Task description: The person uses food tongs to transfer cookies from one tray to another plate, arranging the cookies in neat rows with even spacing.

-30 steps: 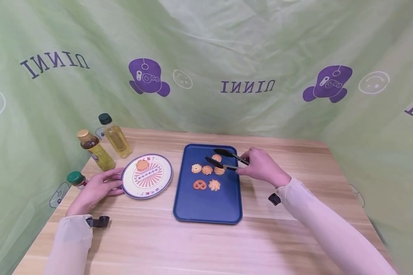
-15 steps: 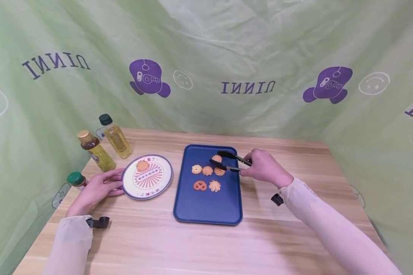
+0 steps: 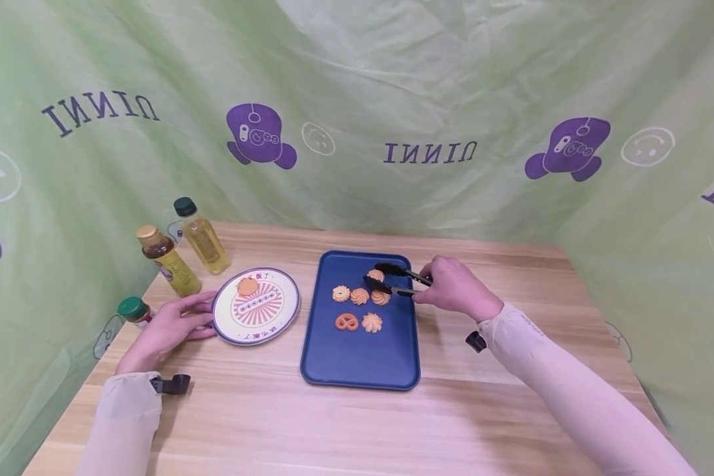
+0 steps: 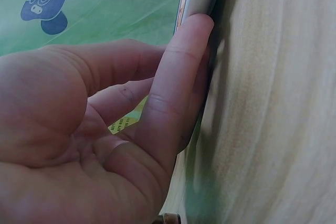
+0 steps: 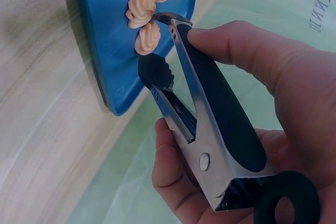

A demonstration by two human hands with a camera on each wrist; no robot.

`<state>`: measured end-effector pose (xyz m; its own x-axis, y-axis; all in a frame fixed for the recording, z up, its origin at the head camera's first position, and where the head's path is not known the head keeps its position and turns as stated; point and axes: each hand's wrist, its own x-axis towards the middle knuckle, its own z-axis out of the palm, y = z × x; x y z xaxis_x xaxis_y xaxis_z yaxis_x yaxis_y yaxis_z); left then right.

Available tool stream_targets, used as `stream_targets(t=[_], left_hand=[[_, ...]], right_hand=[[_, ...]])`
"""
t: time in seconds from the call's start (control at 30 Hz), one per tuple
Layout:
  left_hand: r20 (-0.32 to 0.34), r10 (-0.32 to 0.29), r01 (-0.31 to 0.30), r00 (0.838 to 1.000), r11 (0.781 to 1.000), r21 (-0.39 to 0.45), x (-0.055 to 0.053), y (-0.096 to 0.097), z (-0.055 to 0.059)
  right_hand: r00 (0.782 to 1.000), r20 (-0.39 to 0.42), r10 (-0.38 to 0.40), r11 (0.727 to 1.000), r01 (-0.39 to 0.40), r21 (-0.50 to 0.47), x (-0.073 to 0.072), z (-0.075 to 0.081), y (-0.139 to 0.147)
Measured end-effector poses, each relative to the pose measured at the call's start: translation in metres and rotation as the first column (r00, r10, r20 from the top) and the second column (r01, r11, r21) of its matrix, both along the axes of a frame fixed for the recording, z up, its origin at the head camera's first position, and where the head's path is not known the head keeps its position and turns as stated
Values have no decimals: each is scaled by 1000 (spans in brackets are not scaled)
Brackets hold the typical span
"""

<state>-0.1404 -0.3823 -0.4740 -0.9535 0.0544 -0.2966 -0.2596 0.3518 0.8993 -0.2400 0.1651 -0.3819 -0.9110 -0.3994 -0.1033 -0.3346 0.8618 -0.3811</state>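
Observation:
My right hand [image 3: 452,284] grips black-and-silver tongs [image 3: 395,269] over the far right of a blue tray [image 3: 359,363]. The tongs' tips are spread on either side of a swirled cookie [image 5: 148,39]; contact with it is unclear. Several other cookies lie on the tray, including a pretzel-shaped one [image 3: 346,322] and a star-shaped one [image 3: 371,322]. My left hand [image 3: 169,327] touches the left rim of a white patterned plate [image 3: 279,311] with spread, relaxed fingers. One of its fingers [image 4: 176,66] presses on the plate's edge low by the table. A round cookie [image 3: 247,286] sits on that plate.
Left of the plate stand a bottle with a dark green cap [image 3: 205,244], a bottle with a tan cap [image 3: 175,268] and a green-lidded jar [image 3: 133,309]. Green printed curtain [image 3: 345,192] hangs behind the wooden table [image 3: 262,410].
The tongs have shifted slightly right and their tips now stand closer together around the far cookie. My left hand and the plate stay in place.

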Motion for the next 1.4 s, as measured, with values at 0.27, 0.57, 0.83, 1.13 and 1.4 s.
stream_targets(t=[0.27, 0.57, 0.83, 1.13, 1.4], left_hand=[[-4, 1, -1, 1000, 1000, 13, 0, 1, 1], [2, 0, 0, 1000, 1000, 1, 0, 1, 2], [-2, 8, -8, 1000, 1000, -19, 1, 3, 2], [-7, 1, -1, 1000, 1000, -27, -2, 5, 2], [-14, 8, -9, 1000, 1000, -21, 2, 2, 3]], right_hand=[[1000, -18, 11, 1000, -11, 23, 0, 4, -3], [999, -22, 25, 1000, -25, 6, -3, 4, -7], [999, -21, 27, 1000, -27, -8, -9, 6, -19], [996, -48, 76, 997, -77, -28, -9, 11, -49], [990, -27, 138, 988, -139, -62, -8, 16, -88]])
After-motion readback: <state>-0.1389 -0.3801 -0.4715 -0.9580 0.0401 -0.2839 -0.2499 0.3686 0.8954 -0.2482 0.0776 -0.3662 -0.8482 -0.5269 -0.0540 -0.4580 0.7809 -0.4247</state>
